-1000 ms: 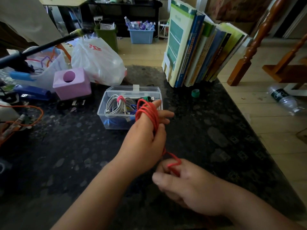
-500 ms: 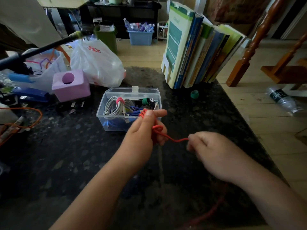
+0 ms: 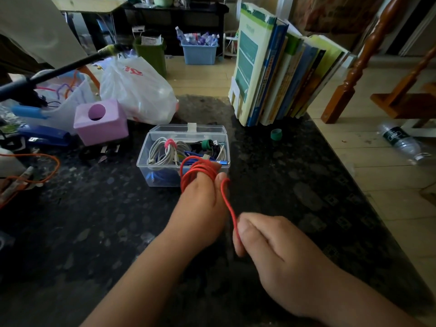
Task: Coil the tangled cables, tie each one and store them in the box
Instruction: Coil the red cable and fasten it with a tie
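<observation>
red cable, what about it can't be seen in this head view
- Free end of the red cable: it disappears into the right hand, whose fingers cover it.
- Number of loops: the left hand is seen from its back, so the palm side is hidden.
- Its plugs: none in sight.
- Lower cables in the box: covered by upper coils and the left hand.

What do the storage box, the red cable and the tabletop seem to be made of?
Storage box: clear, glossy plastic most likely; the coiled cables show through its walls.
Red cable: a smooth, flexible coating, probably rubber or soft plastic; it bends tightly around the left hand.
Tabletop: dark speckled stone, perhaps granite or an imitation, with a dull sheen.
</observation>
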A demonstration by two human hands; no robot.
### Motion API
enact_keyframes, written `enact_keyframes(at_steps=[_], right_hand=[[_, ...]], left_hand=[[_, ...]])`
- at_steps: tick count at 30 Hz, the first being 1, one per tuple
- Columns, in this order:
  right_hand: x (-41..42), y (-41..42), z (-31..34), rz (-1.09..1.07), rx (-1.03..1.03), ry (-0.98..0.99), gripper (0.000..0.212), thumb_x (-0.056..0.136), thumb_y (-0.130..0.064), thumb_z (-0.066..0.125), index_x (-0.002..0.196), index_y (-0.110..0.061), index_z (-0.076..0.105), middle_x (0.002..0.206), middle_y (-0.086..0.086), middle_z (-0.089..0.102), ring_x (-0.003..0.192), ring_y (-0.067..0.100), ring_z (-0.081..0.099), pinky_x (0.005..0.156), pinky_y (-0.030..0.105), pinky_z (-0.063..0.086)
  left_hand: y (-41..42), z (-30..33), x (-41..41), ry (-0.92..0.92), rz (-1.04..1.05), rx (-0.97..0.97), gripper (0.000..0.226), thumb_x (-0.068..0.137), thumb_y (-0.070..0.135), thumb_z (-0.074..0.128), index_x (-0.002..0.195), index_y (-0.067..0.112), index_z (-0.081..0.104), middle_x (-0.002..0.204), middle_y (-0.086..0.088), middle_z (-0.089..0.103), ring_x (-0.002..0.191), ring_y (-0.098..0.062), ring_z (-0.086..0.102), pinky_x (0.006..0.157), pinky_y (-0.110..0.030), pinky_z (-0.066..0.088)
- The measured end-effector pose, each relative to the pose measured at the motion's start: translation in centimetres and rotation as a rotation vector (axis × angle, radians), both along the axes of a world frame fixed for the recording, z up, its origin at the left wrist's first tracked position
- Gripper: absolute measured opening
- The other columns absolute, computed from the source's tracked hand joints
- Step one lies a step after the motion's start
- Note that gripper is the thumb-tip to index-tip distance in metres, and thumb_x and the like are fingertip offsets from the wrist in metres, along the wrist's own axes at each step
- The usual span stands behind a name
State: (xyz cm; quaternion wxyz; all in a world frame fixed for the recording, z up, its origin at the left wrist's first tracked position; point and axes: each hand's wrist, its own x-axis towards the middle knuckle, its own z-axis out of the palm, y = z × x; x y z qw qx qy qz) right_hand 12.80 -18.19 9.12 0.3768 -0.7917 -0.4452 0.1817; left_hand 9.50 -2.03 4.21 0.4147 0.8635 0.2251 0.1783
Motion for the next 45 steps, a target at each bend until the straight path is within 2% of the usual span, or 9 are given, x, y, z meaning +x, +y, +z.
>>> enact_keyframes(at_steps=[3, 6, 10, 14, 19, 26, 31, 39, 45], right_hand=[[0.3, -0.6, 1.9, 0.004, 0.147, -0.027, 0.035, 0.091, -0.045, 0.046, 0.07, -0.018, 0.049, 0.055, -0.001, 0.05, 0.049, 0.012, 0.048, 0.048, 0.041, 0.038], [3.2, -1.2, 2.8, -0.142, 0.271, -0.368, 0.04, 0.098, -0.042, 0.049, 0.065, -0.021, 0.054, 0.051, -0.007, 0.047, 0.048, 0.014, 0.05, 0.043, 0.03, 0.037], [7.9, -1.7, 0.8, -0.372, 0.277, -0.566, 0.029, 0.098, -0.036, 0.06, 0.082, -0.016, 0.073, 0.068, -0.005, 0.065, 0.062, 0.009, 0.061, 0.053, 0.027, 0.048], [9.4, -1.6, -2.5, -0.503, 0.151, -0.219, 0.035, 0.083, -0.065, 0.055, 0.075, -0.034, 0.07, 0.075, -0.016, 0.069, 0.073, 0.0, 0.064, 0.064, 0.024, 0.051], [5.2, 0.4, -6.4, -0.327, -0.096, -0.059, 0.043, 0.095, -0.051, 0.036, 0.079, -0.02, 0.062, 0.072, -0.003, 0.067, 0.074, 0.018, 0.065, 0.071, 0.042, 0.051], [-0.3, 0.7, -2.8, 0.047, -0.159, 0.103, 0.029, 0.096, -0.051, 0.045, 0.087, -0.027, 0.057, 0.073, -0.01, 0.062, 0.063, 0.003, 0.057, 0.062, 0.031, 0.047], [0.5, -0.5, 1.8, 0.057, -0.115, 0.036, 0.036, 0.089, -0.053, 0.053, 0.085, -0.018, 0.058, 0.069, 0.003, 0.059, 0.054, 0.006, 0.05, 0.056, 0.038, 0.046], [6.2, -1.4, 2.7, -0.285, 0.2, -0.072, 0.019, 0.071, -0.055, 0.064, 0.075, -0.039, 0.074, 0.078, -0.029, 0.071, 0.077, -0.011, 0.066, 0.063, -0.001, 0.044], [5.8, -0.2, -3.4, -0.207, -0.162, 0.029, 0.041, 0.095, -0.053, 0.047, 0.076, -0.024, 0.068, 0.065, -0.007, 0.066, 0.063, 0.008, 0.061, 0.067, 0.036, 0.05]], left_hand=[[0.8, -0.6, -0.7, 0.098, -0.104, 0.219, 0.058, 0.095, 0.058, 0.015, 0.094, 0.019, 0.057, 0.082, 0.005, 0.059, 0.077, -0.019, 0.059, 0.074, -0.038, 0.049], [0.2, -0.8, -1.0, 0.089, -0.276, 0.251, 0.062, 0.094, 0.063, 0.01, 0.069, 0.025, 0.052, 0.06, 0.006, 0.053, 0.058, -0.01, 0.052, 0.057, -0.033, 0.04], [-1.8, 0.3, -1.2, 0.078, -0.479, -0.289, 0.071, 0.084, 0.077, 0.018, 0.065, 0.02, 0.055, 0.053, 0.001, 0.052, 0.047, -0.007, 0.048, 0.052, -0.026, 0.043], [-3.6, 2.2, -1.1, 0.047, -0.622, -1.022, 0.071, 0.077, 0.087, 0.023, 0.055, 0.024, 0.048, 0.041, 0.009, 0.035, 0.036, -0.01, 0.034, 0.048, -0.024, 0.039], [-2.4, 4.2, -0.6, -0.394, -0.593, -1.491, 0.092, 0.081, 0.078, 0.023, 0.105, 0.0, 0.064, 0.053, 0.004, 0.036, 0.046, -0.013, 0.038, 0.058, -0.029, 0.047], [1.1, 4.0, 1.2, -0.233, -0.108, -1.024, 0.093, 0.092, 0.069, -0.002, 0.117, -0.002, 0.053, 0.048, -0.003, 0.042, 0.045, -0.017, 0.044, 0.063, -0.033, 0.046], [0.4, 1.2, -1.1, -0.08, -0.316, -0.148, 0.083, 0.076, 0.085, 0.014, 0.111, 0.024, 0.058, 0.085, 0.013, 0.056, 0.083, 0.001, 0.055, 0.082, -0.027, 0.045], [-1.9, 2.6, -1.6, 0.102, -0.553, -0.828, 0.082, 0.071, 0.091, 0.009, 0.053, 0.021, 0.048, 0.042, 0.002, 0.038, 0.036, -0.013, 0.036, 0.045, -0.017, 0.04], [-2.1, 4.6, -0.2, -0.323, -0.332, -1.353, 0.081, 0.081, 0.081, 0.012, 0.061, 0.015, 0.053, 0.041, 0.004, 0.026, 0.035, -0.014, 0.026, 0.047, -0.026, 0.04]])
